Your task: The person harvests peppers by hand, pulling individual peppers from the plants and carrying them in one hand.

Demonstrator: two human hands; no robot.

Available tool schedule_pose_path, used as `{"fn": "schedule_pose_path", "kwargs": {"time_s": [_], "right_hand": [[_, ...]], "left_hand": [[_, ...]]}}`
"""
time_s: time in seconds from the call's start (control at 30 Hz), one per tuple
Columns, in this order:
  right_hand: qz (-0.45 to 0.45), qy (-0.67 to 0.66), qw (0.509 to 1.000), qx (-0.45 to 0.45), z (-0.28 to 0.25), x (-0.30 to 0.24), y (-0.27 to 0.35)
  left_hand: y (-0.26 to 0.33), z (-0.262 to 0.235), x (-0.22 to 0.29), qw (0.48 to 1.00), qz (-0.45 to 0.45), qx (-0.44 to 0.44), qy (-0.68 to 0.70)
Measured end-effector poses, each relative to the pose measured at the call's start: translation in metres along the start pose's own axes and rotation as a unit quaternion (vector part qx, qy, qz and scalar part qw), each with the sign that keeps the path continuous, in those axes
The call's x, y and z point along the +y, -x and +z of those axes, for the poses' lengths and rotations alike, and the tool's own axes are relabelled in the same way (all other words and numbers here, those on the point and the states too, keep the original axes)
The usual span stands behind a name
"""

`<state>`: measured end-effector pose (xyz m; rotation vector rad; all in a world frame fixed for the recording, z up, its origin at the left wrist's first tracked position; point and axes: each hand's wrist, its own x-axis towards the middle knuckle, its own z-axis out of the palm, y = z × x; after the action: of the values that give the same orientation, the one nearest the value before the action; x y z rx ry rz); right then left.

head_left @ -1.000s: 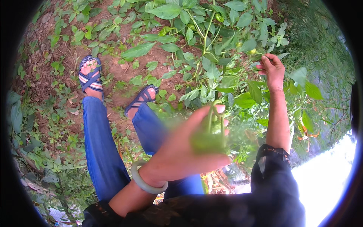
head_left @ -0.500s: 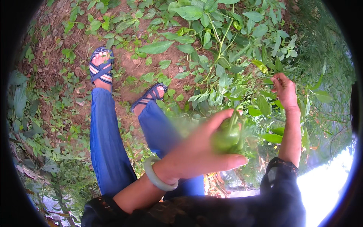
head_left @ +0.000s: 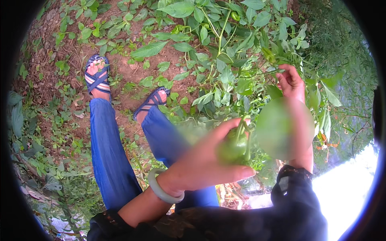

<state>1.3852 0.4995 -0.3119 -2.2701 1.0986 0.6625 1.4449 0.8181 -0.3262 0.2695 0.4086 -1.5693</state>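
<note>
My left hand (head_left: 201, 164), a pale bangle at its wrist, is curled around green peppers (head_left: 236, 145) in front of my body. Their stalks stick up between thumb and fingers; blur hides how many there are. Farther right, my right hand (head_left: 292, 83) reaches into the pepper plant (head_left: 227, 76), fingers closed on a thin stem among the leaves. Just beyond those fingertips hangs a yellow-green pepper (head_left: 268, 55), apart from them. A blurred green patch (head_left: 284, 128) covers part of my right forearm.
More peppers (head_left: 235, 16) hang among the plant's upper leaves. Low weeds grow over brown soil (head_left: 134, 74) around my sandalled feet (head_left: 97, 76). Feathery green growth (head_left: 341, 64) stands at the right, and broad-leaved plants (head_left: 18, 112) line the left edge.
The whole view has shifted slightly, so the plant and both hands sit farther left. My right hand has drawn slightly away from the yellow-green pepper. The left still holds its peppers.
</note>
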Motion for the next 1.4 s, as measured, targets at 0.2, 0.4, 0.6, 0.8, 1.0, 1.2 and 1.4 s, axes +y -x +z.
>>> {"fn": "schedule_pose_path", "kwargs": {"time_s": [0.2,0.4,0.6,0.8,1.0,1.2,1.4], "right_hand": [[0.01,0.042,0.999,0.023,-0.01,-0.037,0.042],[0.011,-0.086,0.978,-0.192,-0.001,-0.085,0.09],[-0.044,-0.189,0.923,-0.333,0.008,-0.085,0.084],[0.013,-0.269,0.87,-0.412,0.024,-0.097,0.074],[-0.109,0.112,0.942,-0.296,0.082,-0.112,0.004],[-0.399,0.566,0.672,-0.263,0.177,-0.007,-0.085],[-0.123,0.672,0.522,-0.51,0.17,-0.057,-0.096]], "left_hand": [[-0.005,0.002,-0.008,0.999,-0.019,-0.014,-0.034],[-0.008,0.001,-0.012,0.918,0.12,-0.053,-0.374],[-0.005,0.006,-0.025,0.895,0.091,-0.075,-0.429],[-0.006,0.008,-0.009,0.882,0.103,-0.066,-0.455],[0.0,0.004,-0.012,0.913,0.1,-0.069,-0.389],[0.003,0.003,-0.004,0.911,0.119,-0.053,-0.392],[0.007,0.0,0.005,0.917,0.129,-0.028,-0.377]]}}
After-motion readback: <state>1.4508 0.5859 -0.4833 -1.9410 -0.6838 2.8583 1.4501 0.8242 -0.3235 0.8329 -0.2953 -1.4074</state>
